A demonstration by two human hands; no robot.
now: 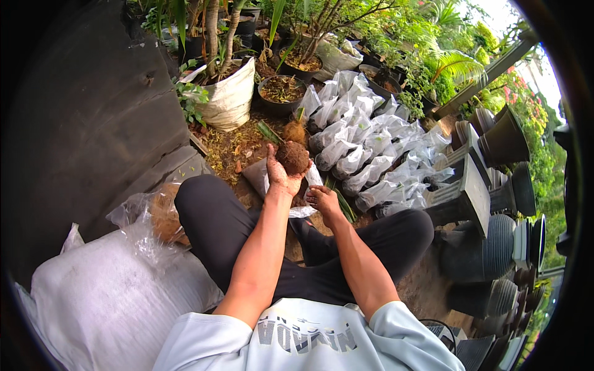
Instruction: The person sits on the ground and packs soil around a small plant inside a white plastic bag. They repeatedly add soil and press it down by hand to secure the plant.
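Observation:
My left hand (283,180) cups a round, dark brown root ball (292,158), its fingers wrapped around the underside. A short green leaf (268,132) slants up and left just behind the ball; whether it grows from it I cannot tell. My right hand (324,201) is lower and to the right, its fingers curled, and what they hold, if anything, is hidden. Between my legs, under both hands, stands an opened white sack (314,177) with dark soil inside. Beyond the root ball sits a fibrous brown ball (294,131) on the ground.
Rows of clear plastic bags (371,145) filled with dark soil stand ahead to the right. Black plastic pots (479,247) and a dark crate (461,195) are stacked at the right. On my left lie a stuffed white sack (117,297) and a clear bag of brown fibre (164,213).

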